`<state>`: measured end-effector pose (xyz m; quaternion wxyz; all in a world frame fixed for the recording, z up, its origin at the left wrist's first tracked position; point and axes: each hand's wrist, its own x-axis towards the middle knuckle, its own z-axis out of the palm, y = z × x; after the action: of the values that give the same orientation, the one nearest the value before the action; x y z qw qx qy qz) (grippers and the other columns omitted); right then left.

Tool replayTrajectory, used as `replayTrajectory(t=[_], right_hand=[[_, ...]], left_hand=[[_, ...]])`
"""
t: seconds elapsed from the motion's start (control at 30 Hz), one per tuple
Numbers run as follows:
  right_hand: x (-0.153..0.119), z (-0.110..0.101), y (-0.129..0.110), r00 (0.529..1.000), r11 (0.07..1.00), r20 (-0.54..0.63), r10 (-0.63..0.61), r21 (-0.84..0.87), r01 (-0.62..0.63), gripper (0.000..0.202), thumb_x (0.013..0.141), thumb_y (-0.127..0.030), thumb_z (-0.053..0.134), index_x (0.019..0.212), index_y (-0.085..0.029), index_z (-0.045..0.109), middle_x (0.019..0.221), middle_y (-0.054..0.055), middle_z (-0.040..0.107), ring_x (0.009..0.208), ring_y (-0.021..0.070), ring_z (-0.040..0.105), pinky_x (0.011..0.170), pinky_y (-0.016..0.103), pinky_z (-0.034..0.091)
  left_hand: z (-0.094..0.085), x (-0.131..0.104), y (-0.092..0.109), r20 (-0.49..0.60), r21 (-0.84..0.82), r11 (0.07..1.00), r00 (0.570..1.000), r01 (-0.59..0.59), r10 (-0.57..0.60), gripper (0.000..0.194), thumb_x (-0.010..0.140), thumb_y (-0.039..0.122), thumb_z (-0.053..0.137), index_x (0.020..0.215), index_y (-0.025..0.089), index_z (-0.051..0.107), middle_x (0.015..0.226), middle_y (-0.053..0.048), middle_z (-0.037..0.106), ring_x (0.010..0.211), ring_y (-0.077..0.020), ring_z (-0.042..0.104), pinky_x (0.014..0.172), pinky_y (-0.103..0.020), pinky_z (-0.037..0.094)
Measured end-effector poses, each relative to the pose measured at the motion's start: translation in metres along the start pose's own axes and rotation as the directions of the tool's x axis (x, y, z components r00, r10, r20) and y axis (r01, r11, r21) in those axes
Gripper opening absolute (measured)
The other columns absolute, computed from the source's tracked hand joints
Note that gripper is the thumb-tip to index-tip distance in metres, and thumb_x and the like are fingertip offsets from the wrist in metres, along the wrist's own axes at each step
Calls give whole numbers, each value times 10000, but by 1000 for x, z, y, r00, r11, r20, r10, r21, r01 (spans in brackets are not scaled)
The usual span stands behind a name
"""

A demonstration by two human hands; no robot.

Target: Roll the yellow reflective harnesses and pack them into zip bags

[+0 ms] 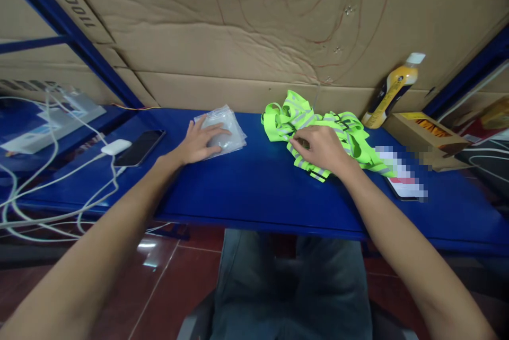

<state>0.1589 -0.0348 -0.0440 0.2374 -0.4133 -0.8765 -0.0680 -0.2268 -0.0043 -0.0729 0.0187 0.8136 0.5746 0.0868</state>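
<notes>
My left hand (201,141) lies with its fingers spread on a small stack of clear plastic bags (228,133) on the blue table. To the right is a tangled heap of neon-green reflective straps (296,112) with grey stripes and black buckles, like a strap-style safety vest. My right hand (318,146) rests on the front of this heap, fingers curled in and closed on part of the straps. The palm hides what exactly is pinched.
Left of the bags lie a dark phone (140,148), a white charger case (116,146), cables and a power strip (51,130). On the right are a yellow bottle (392,93), an open cardboard box (431,136) and a blurred-out phone (405,181). Cardboard (222,53) walls the back.
</notes>
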Motion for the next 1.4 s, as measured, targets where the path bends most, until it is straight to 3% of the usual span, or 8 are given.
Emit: replayTrajectory(t=[0.17,0.3,0.4,0.53,0.8,0.97,1.1,1.4], right_hand=[[-7,-31,2,995,993,-103,-8,114,20,294,1022,-444,630,1089,-196,772,1090,117,782,1073,302,694,996,427,496],[-47,-67,11,968,974,-168,187,-95,-205,829,872,-767,712,1467,-195,636,1475,230,622,1393,480,538,1167,639,415],[-81,-69,12,899,873,63,434,-277,-402,1219,783,-939,632,1701,-190,345,1661,309,412,1439,613,465,1097,772,413],[-84,-33,-3,806,830,217,551,-243,-502,1240,875,-934,487,1756,-148,107,1565,339,497,1364,579,556,1064,699,483],[-7,44,12,920,920,-87,383,127,-371,1066,963,-823,477,1733,-138,204,1534,299,515,1412,494,536,1133,653,483],[1,51,59,986,953,-66,154,272,-131,988,963,-763,534,1712,-181,258,1628,212,508,1496,409,519,1220,588,458],[0,57,74,968,960,-161,195,235,-154,928,962,-711,553,1652,-134,327,1620,249,489,1508,424,488,1217,634,447],[-4,48,64,927,993,-359,107,93,-79,571,971,-571,625,1387,-183,578,1326,209,599,1298,386,579,1166,586,491]], left_hand=[[-13,11,3,-142,50,999,990,-11,18,470,963,415,560,1363,249,744,1775,-56,344,1681,-453,53,1308,-738,41],[-22,12,74,-376,29,989,915,-143,144,626,1009,595,551,1528,252,617,1722,-122,418,1671,-439,139,1337,-685,66],[-14,16,143,-304,-87,939,906,-334,294,961,898,807,644,1672,284,421,1792,-142,256,1671,-480,105,1318,-703,169],[19,33,193,-126,-148,940,948,-308,291,1278,706,944,723,1727,304,297,1826,-185,62,1639,-597,-39,1232,-860,135],[42,56,157,-210,-113,985,972,-128,102,1063,883,778,672,1664,115,387,1763,-279,247,1645,-576,72,1276,-794,162],[41,44,192,-508,54,965,825,-256,248,956,900,605,723,1679,162,392,1822,-206,74,1651,-550,-100,1294,-789,-26],[50,63,198,-390,97,887,802,-452,452,734,1015,581,587,1673,304,418,1812,-102,227,1683,-480,7,1299,-779,117],[55,97,171,-452,135,887,769,-442,452,870,1056,656,481,1735,164,247,1814,-147,193,1689,-447,40,1345,-672,140]])
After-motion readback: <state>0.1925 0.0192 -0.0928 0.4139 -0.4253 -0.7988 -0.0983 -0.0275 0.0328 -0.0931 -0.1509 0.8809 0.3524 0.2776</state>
